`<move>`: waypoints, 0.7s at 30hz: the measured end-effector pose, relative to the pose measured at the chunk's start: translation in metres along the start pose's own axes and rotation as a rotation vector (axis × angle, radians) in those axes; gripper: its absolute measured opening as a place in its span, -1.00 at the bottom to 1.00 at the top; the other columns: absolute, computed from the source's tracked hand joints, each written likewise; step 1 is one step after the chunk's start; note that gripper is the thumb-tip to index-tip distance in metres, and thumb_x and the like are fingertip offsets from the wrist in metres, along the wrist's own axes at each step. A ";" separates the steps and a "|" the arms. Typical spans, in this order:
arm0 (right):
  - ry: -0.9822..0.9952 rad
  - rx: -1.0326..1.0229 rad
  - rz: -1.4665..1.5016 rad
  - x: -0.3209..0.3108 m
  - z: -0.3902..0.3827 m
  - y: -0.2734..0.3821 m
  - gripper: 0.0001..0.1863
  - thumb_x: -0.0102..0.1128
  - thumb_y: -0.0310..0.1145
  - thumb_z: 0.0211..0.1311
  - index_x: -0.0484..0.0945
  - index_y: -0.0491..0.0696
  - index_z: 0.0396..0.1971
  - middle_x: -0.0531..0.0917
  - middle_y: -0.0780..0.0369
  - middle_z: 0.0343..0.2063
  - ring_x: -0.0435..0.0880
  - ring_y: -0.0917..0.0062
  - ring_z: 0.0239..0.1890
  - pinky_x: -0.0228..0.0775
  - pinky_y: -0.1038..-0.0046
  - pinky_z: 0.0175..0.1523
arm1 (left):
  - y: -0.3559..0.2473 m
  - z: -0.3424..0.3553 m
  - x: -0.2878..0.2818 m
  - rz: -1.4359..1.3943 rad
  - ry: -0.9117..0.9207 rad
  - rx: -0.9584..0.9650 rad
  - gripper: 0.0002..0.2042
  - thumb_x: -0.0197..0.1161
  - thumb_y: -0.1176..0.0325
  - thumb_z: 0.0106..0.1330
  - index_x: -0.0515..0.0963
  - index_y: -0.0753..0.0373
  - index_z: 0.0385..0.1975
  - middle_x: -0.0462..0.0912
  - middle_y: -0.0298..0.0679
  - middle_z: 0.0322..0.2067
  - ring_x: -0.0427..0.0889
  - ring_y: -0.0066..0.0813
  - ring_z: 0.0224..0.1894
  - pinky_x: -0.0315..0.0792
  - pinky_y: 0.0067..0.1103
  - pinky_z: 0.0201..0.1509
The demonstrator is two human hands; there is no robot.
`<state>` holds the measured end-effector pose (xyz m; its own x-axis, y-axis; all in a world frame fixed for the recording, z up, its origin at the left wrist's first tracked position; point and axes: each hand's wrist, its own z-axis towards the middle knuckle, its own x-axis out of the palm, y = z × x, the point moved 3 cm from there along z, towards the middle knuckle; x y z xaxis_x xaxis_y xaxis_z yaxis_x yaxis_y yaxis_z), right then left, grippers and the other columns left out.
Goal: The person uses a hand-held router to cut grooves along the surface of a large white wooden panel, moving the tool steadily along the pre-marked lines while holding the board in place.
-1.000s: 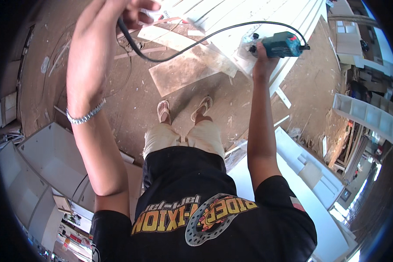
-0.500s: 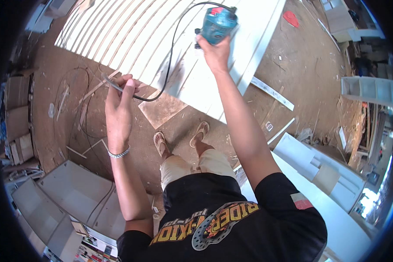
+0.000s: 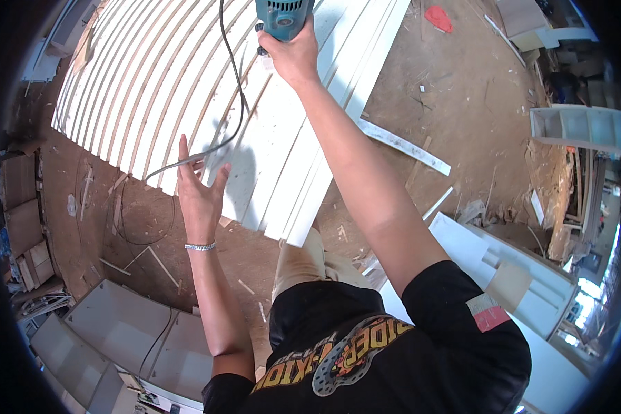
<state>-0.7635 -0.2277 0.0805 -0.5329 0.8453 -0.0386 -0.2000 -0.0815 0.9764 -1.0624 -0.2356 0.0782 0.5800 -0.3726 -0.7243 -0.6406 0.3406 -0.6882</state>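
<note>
My right hand [image 3: 294, 55] is closed around a teal trim router [image 3: 283, 22] with black knobs, at the top of the view. The tool sits over a large white grooved panel [image 3: 269, 114], and its upper part is cut off by the frame edge. A dark power cord [image 3: 240, 103] hangs in a curve from the tool side down to my left hand [image 3: 201, 190]. That hand is open near the panel's front edge, index finger and thumb spread, with the cord running across the fingers. The curled fingers behind it are partly hidden.
Grey cabinet boxes [image 3: 121, 314] stand at the lower left. On the right lie white panels [image 3: 455, 241] and an open white shelf unit [image 3: 579, 127]. Wood strips [image 3: 407, 146] and a red cloth-like piece [image 3: 438, 18] are scattered on the brown floor [image 3: 462, 90].
I have stepped closer to the panel, which now covers my feet. The router has shifted left and up in view. My left hand's fingers have spread from their grip on the cord.
</note>
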 end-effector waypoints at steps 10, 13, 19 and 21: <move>0.008 -0.007 0.034 -0.030 0.122 -0.032 -0.32 0.50 -0.37 -0.03 0.39 -0.14 0.11 0.63 0.06 0.00 0.63 0.23 0.07 0.46 0.23 0.21 | -0.018 0.049 0.055 -0.576 -0.361 -0.034 -0.15 0.38 0.30 0.36 0.00 0.34 0.54 0.39 0.11 0.35 0.37 -0.11 0.42 0.18 -0.20 0.54; -0.006 -0.007 0.030 -0.040 0.154 -0.034 -0.37 0.49 -0.41 -0.01 0.42 -0.14 0.10 0.65 0.10 -0.03 0.64 0.31 0.04 0.46 0.29 0.21 | -0.009 0.051 0.003 -1.343 -0.847 -0.076 -0.45 0.06 0.32 0.48 0.19 0.54 0.36 0.50 0.15 0.20 0.48 -0.13 0.31 0.30 -0.25 0.48; -0.016 -0.079 0.024 -0.053 0.209 -0.077 -0.48 0.58 -0.39 0.10 0.50 -0.13 0.01 0.71 0.23 -0.16 0.67 0.54 -0.14 0.51 0.45 0.06 | 0.159 0.021 -0.181 -1.489 -1.085 0.112 -0.83 0.15 0.38 0.48 0.48 0.41 -0.24 0.58 -0.18 -0.35 0.61 -0.37 -0.30 0.62 -0.52 -0.11; -0.027 -0.029 0.100 -0.058 0.218 -0.069 -0.36 0.60 -0.41 0.07 0.44 -0.16 0.12 0.67 0.20 -0.05 0.65 0.53 -0.08 0.49 0.45 0.11 | 0.212 -0.003 -0.241 -1.809 -1.232 0.022 -0.86 0.15 0.40 0.48 0.48 0.36 -0.28 0.54 -0.23 -0.42 0.55 -0.44 -0.43 0.55 -0.57 -0.31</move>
<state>-0.5394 -0.1559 0.0622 -0.5289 0.8462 0.0653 -0.1705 -0.1814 0.9685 -1.3394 -0.0761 0.1075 0.3256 0.3681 0.8709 0.8098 0.3669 -0.4579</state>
